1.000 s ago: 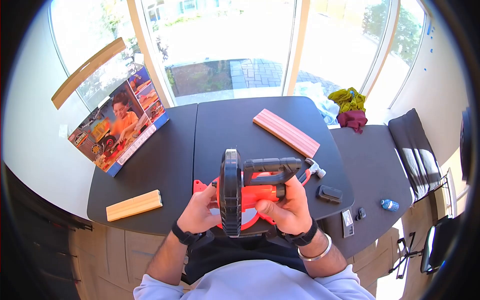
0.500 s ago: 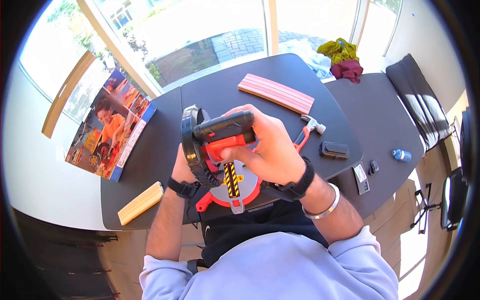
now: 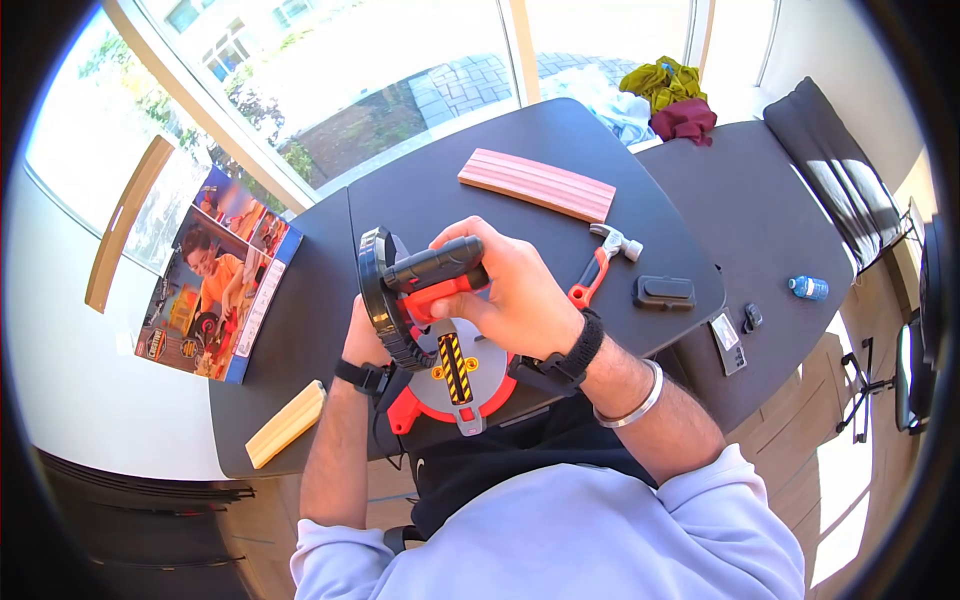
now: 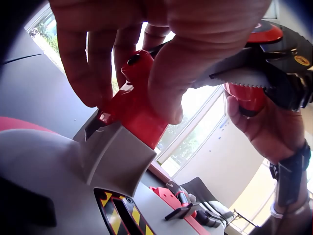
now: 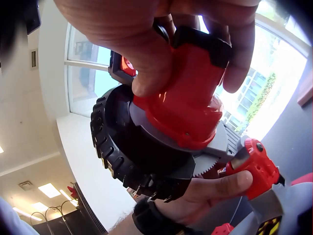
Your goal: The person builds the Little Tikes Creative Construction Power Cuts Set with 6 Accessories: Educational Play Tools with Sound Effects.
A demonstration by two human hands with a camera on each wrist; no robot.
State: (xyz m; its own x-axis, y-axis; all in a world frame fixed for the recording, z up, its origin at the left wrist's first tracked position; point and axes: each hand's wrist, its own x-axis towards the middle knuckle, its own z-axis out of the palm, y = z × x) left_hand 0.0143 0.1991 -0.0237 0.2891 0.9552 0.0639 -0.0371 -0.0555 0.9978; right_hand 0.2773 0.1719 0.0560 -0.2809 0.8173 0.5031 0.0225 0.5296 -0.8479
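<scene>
A toy saw with a black ribbed guard and red body is tilted above its round grey-and-red base. My right hand grips the saw's red body beside the black handle. In the left wrist view, my left hand holds the red hinge bracket at the back of the base, thumb on one side and fingers on the other. The guard hides part of that hand in the head view. The toothed grey blade shows below the guard.
On the dark table lie a pink plank, a toy hammer, a black case and a yellow wood block. A picture box stands at left. A bottle and phone lie at right.
The saw has tilted and moved left from in front of me, uncovering the base's striped plate. My right hand has moved with it; my left hand now sits behind the guard. The head view has turned.
</scene>
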